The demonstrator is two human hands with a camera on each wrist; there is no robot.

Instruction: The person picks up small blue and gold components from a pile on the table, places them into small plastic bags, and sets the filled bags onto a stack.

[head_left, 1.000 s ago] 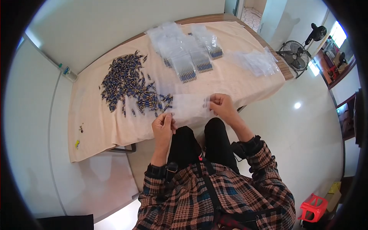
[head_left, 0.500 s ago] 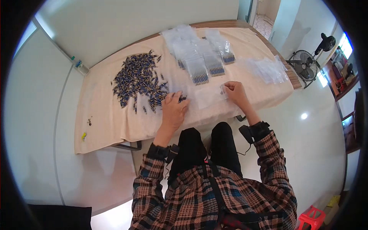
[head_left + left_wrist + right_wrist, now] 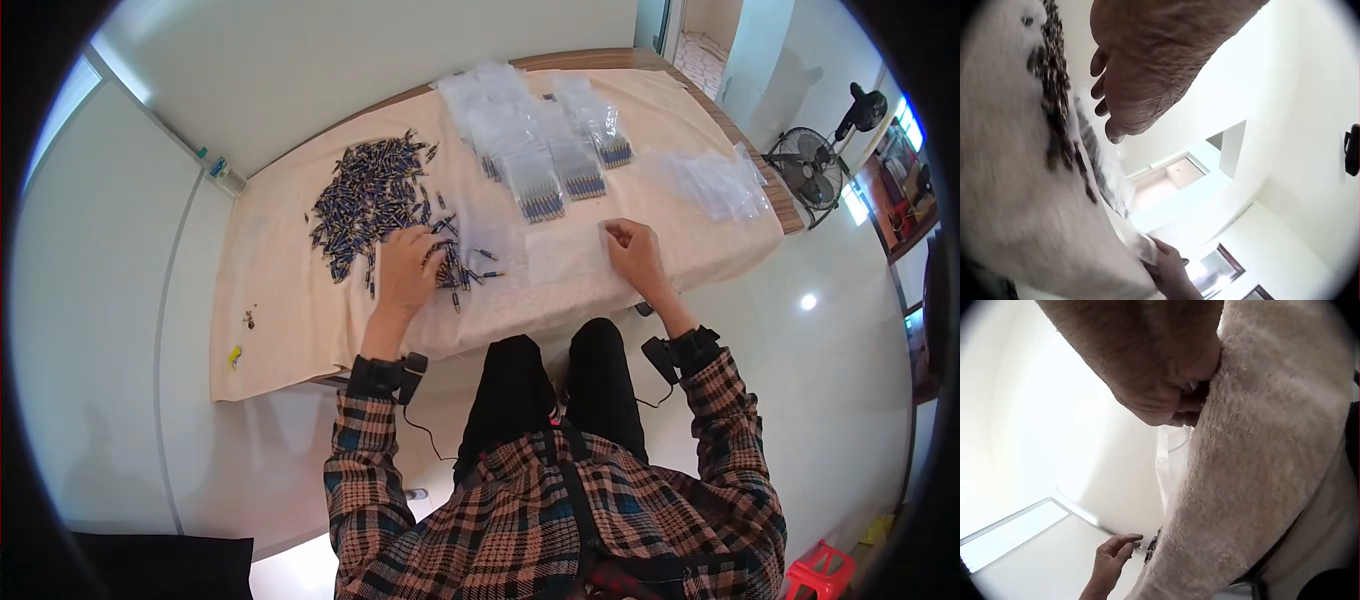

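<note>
At the near edge of a heap of small dark blue pieces with gold ends (image 3: 372, 190), my left hand (image 3: 405, 272) hovers with relaxed fingers. Its fingers (image 3: 1102, 94) hang loosely over the heap in the left wrist view, with nothing visible between them. Several loose pieces (image 3: 458, 272) lie just right of that hand. My right hand (image 3: 638, 258) pinches the right side of a clear flat plastic bag (image 3: 562, 252), low over the cloth. In the right wrist view its curled fingers (image 3: 1188, 412) are partly hidden behind the hand.
Filled clear bags (image 3: 540, 190) lie in overlapping rows at the back. A pile of flat plastic bags (image 3: 715, 185) sits to the right. Beige cloth (image 3: 290, 340) covers the table. A yellow item (image 3: 235, 356) lies at the left; a fan (image 3: 808, 165) stands beyond the right end.
My left hand has left the bag's left edge and moved left to the heap. The right hand still holds the bag, now lying lower and flatter. The head view has shifted slightly.
</note>
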